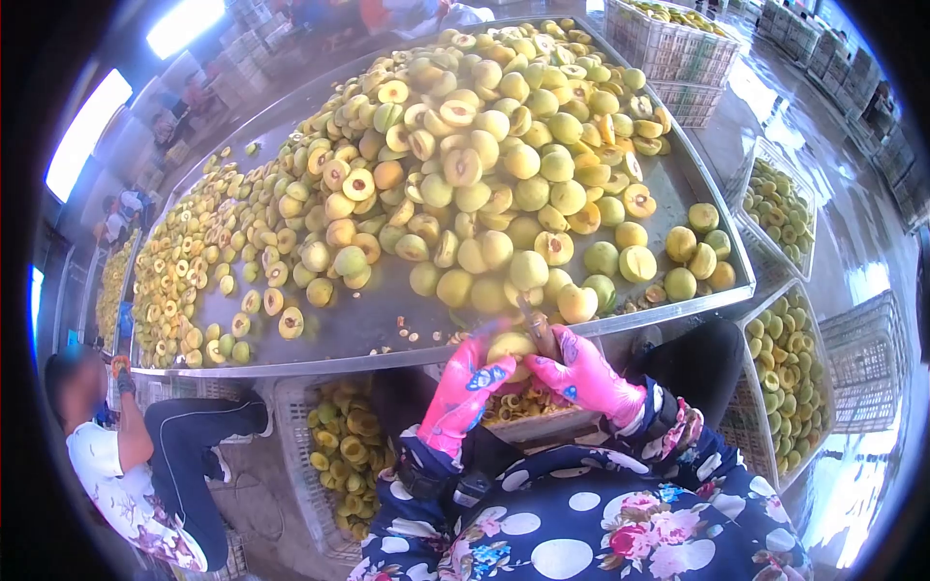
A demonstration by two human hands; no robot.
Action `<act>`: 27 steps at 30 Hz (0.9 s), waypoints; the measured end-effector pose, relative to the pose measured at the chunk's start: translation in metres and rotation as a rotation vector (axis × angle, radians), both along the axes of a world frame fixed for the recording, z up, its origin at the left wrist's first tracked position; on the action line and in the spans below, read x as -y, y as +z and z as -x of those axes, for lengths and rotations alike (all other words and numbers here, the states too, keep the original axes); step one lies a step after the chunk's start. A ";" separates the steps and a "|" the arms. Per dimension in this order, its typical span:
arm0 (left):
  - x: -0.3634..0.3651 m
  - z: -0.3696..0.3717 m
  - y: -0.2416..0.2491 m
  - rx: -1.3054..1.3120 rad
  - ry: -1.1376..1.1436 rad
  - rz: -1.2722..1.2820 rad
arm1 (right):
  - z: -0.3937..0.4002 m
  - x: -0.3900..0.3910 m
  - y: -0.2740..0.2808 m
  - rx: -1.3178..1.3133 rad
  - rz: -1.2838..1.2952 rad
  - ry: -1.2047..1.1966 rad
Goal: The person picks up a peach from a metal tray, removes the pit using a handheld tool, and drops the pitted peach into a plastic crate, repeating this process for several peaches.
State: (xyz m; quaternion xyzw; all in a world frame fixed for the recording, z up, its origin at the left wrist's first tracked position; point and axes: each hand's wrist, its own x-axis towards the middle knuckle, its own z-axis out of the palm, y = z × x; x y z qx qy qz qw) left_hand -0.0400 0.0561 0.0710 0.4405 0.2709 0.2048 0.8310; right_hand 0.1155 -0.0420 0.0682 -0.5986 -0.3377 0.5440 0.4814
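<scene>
Pink gloves with blue patterns cover both my hands, which meet at the table's near edge. My left hand point(463, 387) is closed around a yellow-green peach point(510, 347). In my right hand point(589, 376) is a small brown-handled tool point(544, 339), its thin end pointing up beside the fruit. Fingers of the right hand come right up to the peach. Just beyond, a large heap of whole and halved peaches point(528, 271) lies on the metal table point(378, 334); several halves show brown pits. Below my hands stands a container of pits and scraps point(528, 405).
Crates of peaches stand at my lower left point(344, 455) and right point(790, 378), with another crate point(780, 208) farther back. An empty-looking grey crate point(862, 363) is at far right. A person point(136, 465) sits at the left. The table has a raised metal rim point(668, 312).
</scene>
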 end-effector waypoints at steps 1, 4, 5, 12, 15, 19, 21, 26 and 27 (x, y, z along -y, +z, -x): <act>-0.004 0.005 0.000 -0.021 -0.081 0.051 | -0.005 0.001 0.004 0.051 -0.017 0.045; 0.000 0.008 -0.013 -0.088 -0.076 -0.230 | -0.011 0.004 -0.004 0.239 -0.109 0.122; 0.004 0.011 -0.018 -0.200 -0.074 -0.759 | -0.009 0.003 -0.005 0.301 -0.161 0.086; 0.015 0.002 -0.029 0.014 0.215 0.166 | 0.000 0.037 0.022 0.191 0.010 0.198; 0.017 -0.001 -0.020 0.088 0.238 0.382 | 0.011 0.042 0.032 0.254 0.081 0.238; 0.022 -0.002 -0.013 0.128 0.200 0.445 | 0.015 0.042 0.032 0.301 0.088 0.274; 0.026 -0.004 -0.015 0.099 0.217 0.336 | 0.015 0.041 0.032 0.322 0.085 0.274; 0.029 -0.008 -0.016 0.114 0.271 0.408 | 0.017 0.042 0.024 0.393 0.055 0.243; 0.030 -0.008 -0.016 0.119 0.273 0.426 | 0.018 0.043 0.019 0.430 0.027 0.237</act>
